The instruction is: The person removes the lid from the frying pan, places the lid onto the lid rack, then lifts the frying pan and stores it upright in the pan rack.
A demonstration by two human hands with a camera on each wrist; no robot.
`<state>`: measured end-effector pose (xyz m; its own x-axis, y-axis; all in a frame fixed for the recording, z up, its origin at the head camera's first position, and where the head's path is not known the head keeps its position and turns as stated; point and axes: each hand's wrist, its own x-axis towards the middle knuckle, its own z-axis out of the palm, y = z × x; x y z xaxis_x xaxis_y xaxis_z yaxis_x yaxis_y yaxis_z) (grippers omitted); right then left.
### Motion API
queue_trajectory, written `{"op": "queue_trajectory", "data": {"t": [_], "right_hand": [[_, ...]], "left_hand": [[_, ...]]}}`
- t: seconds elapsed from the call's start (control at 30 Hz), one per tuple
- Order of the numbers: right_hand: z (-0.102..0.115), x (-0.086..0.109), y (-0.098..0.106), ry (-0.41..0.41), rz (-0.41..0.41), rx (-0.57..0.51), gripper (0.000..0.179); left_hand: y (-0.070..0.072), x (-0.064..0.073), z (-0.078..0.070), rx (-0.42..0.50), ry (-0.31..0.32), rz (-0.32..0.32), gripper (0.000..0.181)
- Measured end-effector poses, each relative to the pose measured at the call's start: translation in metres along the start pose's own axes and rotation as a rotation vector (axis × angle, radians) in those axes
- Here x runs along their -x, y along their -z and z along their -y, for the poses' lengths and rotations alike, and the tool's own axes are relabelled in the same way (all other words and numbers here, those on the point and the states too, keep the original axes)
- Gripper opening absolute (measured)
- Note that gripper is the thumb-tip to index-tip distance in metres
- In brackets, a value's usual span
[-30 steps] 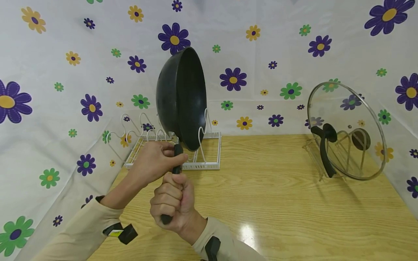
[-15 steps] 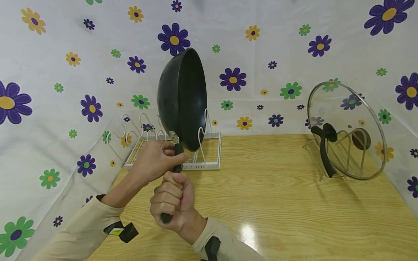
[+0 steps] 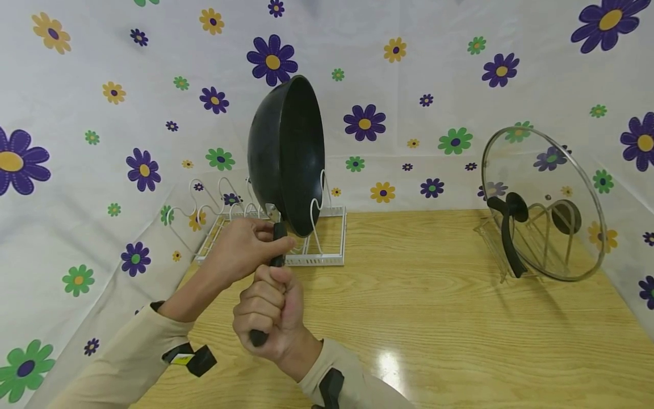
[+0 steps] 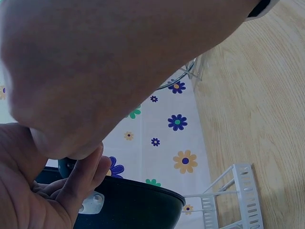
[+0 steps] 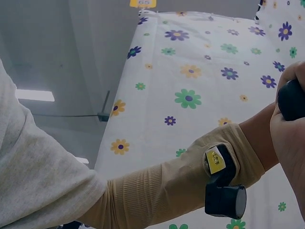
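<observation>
A black wok (image 3: 301, 153) stands on its side in a white wire rack (image 3: 317, 260), its inside facing right and its handle pointing toward me. My left hand (image 3: 237, 247) pinches the handle near the metal joint, thumb across the front and fingers behind. Below it my right hand (image 3: 271, 315) grips the handle in a fist; the handle's black end (image 3: 258, 338) sticks out under the fingers. In the left wrist view the wok's dark wall (image 4: 138, 205) shows beyond the hands. The right wrist view catches the handle end (image 5: 291, 101) beside the palm.
To the right, a glass lid (image 3: 562, 153) with a black knob and a curved black handle leans upright in a thin wire stand (image 3: 490, 244). Both racks sit on a wooden table (image 3: 419, 307). A flowered sheet (image 3: 388, 136) hangs close behind and at the sides.
The wok has shifted very slightly to the right within the rack. Both hands keep their hold on the handle, and the right hand has risen a touch.
</observation>
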<state>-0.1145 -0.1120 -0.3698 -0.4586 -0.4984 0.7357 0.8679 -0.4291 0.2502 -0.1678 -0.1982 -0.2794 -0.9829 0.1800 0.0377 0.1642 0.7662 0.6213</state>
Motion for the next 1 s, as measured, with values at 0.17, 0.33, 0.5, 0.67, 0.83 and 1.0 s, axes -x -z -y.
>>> {"op": "queue_trajectory", "data": {"t": [0.17, 0.33, 0.5, 0.67, 0.83, 1.0], "right_hand": [[0.001, 0.001, 0.001, -0.002, 0.005, -0.001, 0.048], [0.002, 0.002, 0.002, -0.003, 0.009, -0.001, 0.049], [0.004, 0.004, 0.003, 0.000, 0.010, -0.005, 0.049], [0.005, 0.005, 0.004, -0.007, 0.012, -0.005, 0.049], [0.007, 0.007, 0.005, -0.010, 0.017, -0.008, 0.048], [0.009, 0.008, 0.007, -0.018, 0.023, -0.004, 0.048]], "left_hand": [[-0.001, 0.000, 0.000, -0.027, -0.011, -0.008, 0.039], [-0.003, 0.000, 0.000, -0.027, -0.006, -0.010, 0.039], [-0.005, 0.000, 0.000, -0.035, -0.017, -0.019, 0.041], [-0.007, -0.001, 0.002, -0.048, -0.048, -0.029, 0.042], [-0.009, -0.002, 0.003, -0.051, -0.066, -0.032, 0.043], [-0.011, -0.003, 0.004, -0.044, -0.058, -0.029, 0.038]]}}
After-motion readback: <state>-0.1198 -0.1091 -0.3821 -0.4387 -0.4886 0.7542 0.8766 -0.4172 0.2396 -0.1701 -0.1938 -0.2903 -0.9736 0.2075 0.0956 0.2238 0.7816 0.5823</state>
